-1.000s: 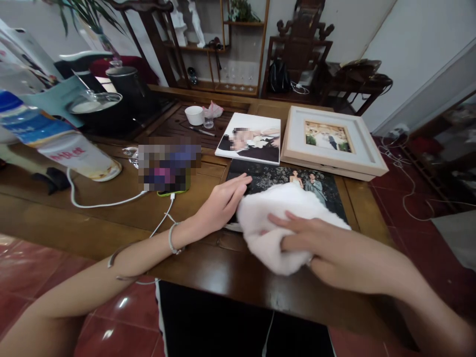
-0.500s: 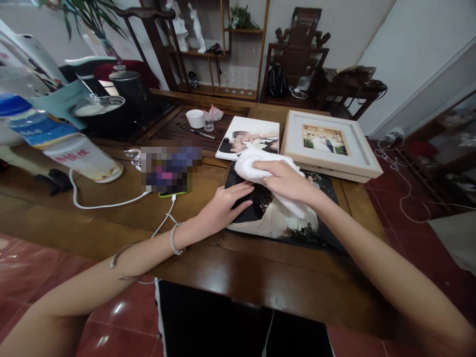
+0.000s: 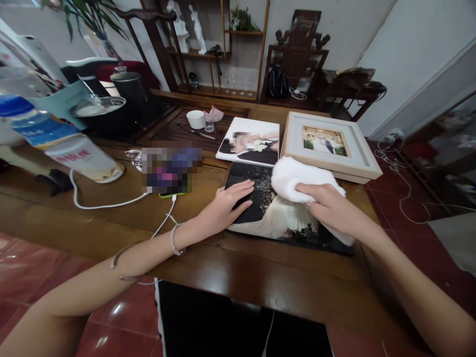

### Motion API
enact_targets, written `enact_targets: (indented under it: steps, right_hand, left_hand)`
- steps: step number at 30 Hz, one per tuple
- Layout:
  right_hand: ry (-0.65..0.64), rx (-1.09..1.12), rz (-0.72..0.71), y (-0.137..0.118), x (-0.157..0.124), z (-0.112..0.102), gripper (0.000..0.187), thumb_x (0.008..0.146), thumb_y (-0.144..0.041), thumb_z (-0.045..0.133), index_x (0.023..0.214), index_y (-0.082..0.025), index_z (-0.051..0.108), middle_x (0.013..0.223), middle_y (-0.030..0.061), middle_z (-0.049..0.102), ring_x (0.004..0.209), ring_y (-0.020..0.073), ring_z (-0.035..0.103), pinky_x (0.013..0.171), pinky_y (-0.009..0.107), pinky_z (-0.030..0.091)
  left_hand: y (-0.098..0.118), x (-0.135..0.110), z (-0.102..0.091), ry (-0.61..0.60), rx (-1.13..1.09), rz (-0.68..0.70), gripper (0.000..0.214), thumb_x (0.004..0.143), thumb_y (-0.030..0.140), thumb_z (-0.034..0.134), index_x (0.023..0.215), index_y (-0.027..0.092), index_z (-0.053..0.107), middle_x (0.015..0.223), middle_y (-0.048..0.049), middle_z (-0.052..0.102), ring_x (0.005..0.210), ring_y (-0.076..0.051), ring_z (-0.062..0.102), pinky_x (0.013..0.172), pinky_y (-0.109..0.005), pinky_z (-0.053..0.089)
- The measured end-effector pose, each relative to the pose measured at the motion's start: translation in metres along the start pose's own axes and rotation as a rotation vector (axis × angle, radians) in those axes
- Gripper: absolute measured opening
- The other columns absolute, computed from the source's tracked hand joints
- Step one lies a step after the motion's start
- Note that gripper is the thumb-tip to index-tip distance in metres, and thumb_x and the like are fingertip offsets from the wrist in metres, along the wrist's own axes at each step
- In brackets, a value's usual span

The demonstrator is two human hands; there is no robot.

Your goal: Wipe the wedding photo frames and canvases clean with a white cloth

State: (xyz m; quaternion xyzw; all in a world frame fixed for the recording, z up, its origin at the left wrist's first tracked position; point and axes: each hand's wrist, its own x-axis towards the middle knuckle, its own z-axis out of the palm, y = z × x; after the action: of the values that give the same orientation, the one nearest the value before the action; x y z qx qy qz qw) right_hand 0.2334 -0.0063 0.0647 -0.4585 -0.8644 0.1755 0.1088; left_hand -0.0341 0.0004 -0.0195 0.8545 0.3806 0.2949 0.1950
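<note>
A dark photo panel point(image 3: 253, 213) with a pale gown in its picture lies flat on the wooden table near its front edge. My left hand point(image 3: 228, 203) rests on the panel's left side, fingers stretched out and holding nothing. A white cloth point(image 3: 301, 178) is bunched under my right hand point(image 3: 330, 206), which grips it against the panel's right part. The cloth hides the panel's upper right area. Just behind the panel lies a smaller white-edged photo panel point(image 3: 249, 141). Beside that one, a framed photo point(image 3: 362, 144) with a light wood frame lies face up.
A plastic bottle point(image 3: 89, 153) leans at the left near a white cable point(image 3: 107, 206). A blurred-out item point(image 3: 169, 168) lies right of it. Farther back are a white cup point(image 3: 196, 119), a tea tray point(image 3: 167, 126) and a dark pot point(image 3: 130, 91). A wooden chair point(image 3: 299, 49) stands beyond.
My right hand has slid the white cloth to the right across the photo panel, uncovering its upper middle. My left hand has stayed in place.
</note>
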Motion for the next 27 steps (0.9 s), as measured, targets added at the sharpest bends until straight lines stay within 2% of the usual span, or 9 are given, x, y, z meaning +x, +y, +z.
enact_targets:
  steps: [3, 6, 8, 11, 14, 16, 21, 24, 27]
  right_hand:
    - [0.028, -0.098, 0.084, 0.023, -0.026, -0.006, 0.026, 0.067, -0.008, 0.038, 0.081, -0.022, 0.054, 0.070, 0.0008, 0.057, 0.066, 0.0202, 0.054, 0.065, 0.031, 0.041]
    - [0.039, -0.147, 0.130, 0.029, -0.045, -0.004, 0.032, 0.068, -0.007, 0.036, 0.088, -0.021, 0.057, 0.081, 0.0039, 0.065, 0.078, 0.0252, 0.062, 0.074, 0.038, 0.047]
    - [0.002, -0.137, 0.135, 0.016, -0.057, 0.001, 0.037, 0.068, -0.005, 0.035, 0.093, -0.022, 0.057, 0.100, 0.0068, 0.067, 0.100, 0.0288, 0.061, 0.087, 0.045, 0.047]
    - [-0.118, -0.117, 0.100, -0.022, -0.077, 0.010, 0.043, 0.063, -0.003, 0.038, 0.095, -0.023, 0.058, 0.133, 0.0072, 0.054, 0.125, 0.0301, 0.046, 0.097, 0.049, 0.043]
    - [-0.233, -0.076, 0.017, -0.057, -0.093, 0.014, 0.051, 0.060, 0.000, 0.039, 0.098, -0.028, 0.060, 0.144, -0.0003, 0.041, 0.130, 0.0266, 0.039, 0.099, 0.043, 0.045]
    - [-0.275, -0.038, -0.017, -0.063, -0.097, 0.013, 0.052, 0.061, 0.001, 0.039, 0.097, -0.031, 0.061, 0.144, -0.0043, 0.040, 0.130, 0.0245, 0.039, 0.099, 0.041, 0.045]
    - [-0.156, -0.004, 0.065, -0.017, -0.082, 0.007, 0.049, 0.063, -0.004, 0.039, 0.100, -0.027, 0.062, 0.137, 0.0000, 0.050, 0.126, 0.0289, 0.044, 0.093, 0.047, 0.048]
    - [-0.004, -0.019, 0.115, 0.022, -0.062, 0.004, 0.043, 0.065, -0.008, 0.040, 0.099, -0.023, 0.062, 0.116, 0.0032, 0.065, 0.116, 0.0315, 0.054, 0.094, 0.051, 0.046]
    - [0.082, -0.046, 0.142, 0.041, -0.045, 0.005, 0.037, 0.065, -0.008, 0.040, 0.092, -0.023, 0.060, 0.100, 0.0012, 0.069, 0.112, 0.0298, 0.057, 0.097, 0.050, 0.044]
  left_hand:
    - [0.001, 0.000, 0.000, 0.007, -0.002, -0.011, 0.038, 0.092, 0.028, 0.048, 0.128, 0.020, 0.052, 0.137, -0.0103, 0.050, 0.130, -0.023, 0.043, 0.105, -0.050, 0.037]
    - [0.002, 0.000, -0.001, 0.014, 0.006, -0.028, 0.039, 0.091, 0.027, 0.049, 0.129, 0.018, 0.051, 0.138, -0.0114, 0.049, 0.131, -0.023, 0.042, 0.106, -0.049, 0.036]
    - [0.003, 0.000, -0.001, 0.006, 0.014, -0.032, 0.040, 0.092, 0.027, 0.048, 0.130, 0.018, 0.049, 0.140, -0.0124, 0.047, 0.133, -0.023, 0.039, 0.105, -0.049, 0.036]
    - [0.005, -0.001, -0.002, -0.034, 0.051, -0.035, 0.041, 0.094, 0.027, 0.044, 0.134, 0.018, 0.045, 0.143, -0.0134, 0.041, 0.136, -0.023, 0.032, 0.104, -0.050, 0.035]
    - [0.008, -0.001, -0.004, -0.068, 0.090, -0.040, 0.042, 0.095, 0.027, 0.041, 0.137, 0.019, 0.040, 0.145, -0.0136, 0.038, 0.137, -0.023, 0.030, 0.102, -0.049, 0.035]
    - [0.009, -0.001, -0.005, -0.083, 0.101, -0.037, 0.042, 0.095, 0.027, 0.040, 0.137, 0.019, 0.040, 0.145, -0.0133, 0.038, 0.137, -0.022, 0.030, 0.101, -0.048, 0.037]
    - [0.007, 0.000, -0.005, -0.087, 0.098, -0.024, 0.039, 0.095, 0.028, 0.041, 0.133, 0.020, 0.045, 0.142, -0.0127, 0.042, 0.135, -0.023, 0.034, 0.100, -0.047, 0.037]
    - [0.005, 0.000, -0.004, -0.067, 0.096, -0.021, 0.039, 0.094, 0.029, 0.043, 0.133, 0.020, 0.046, 0.141, -0.0123, 0.044, 0.134, -0.022, 0.037, 0.102, -0.047, 0.036]
    - [0.004, 0.000, -0.004, -0.044, 0.093, -0.016, 0.040, 0.094, 0.029, 0.045, 0.132, 0.020, 0.047, 0.141, -0.0118, 0.045, 0.133, -0.022, 0.039, 0.103, -0.046, 0.037]
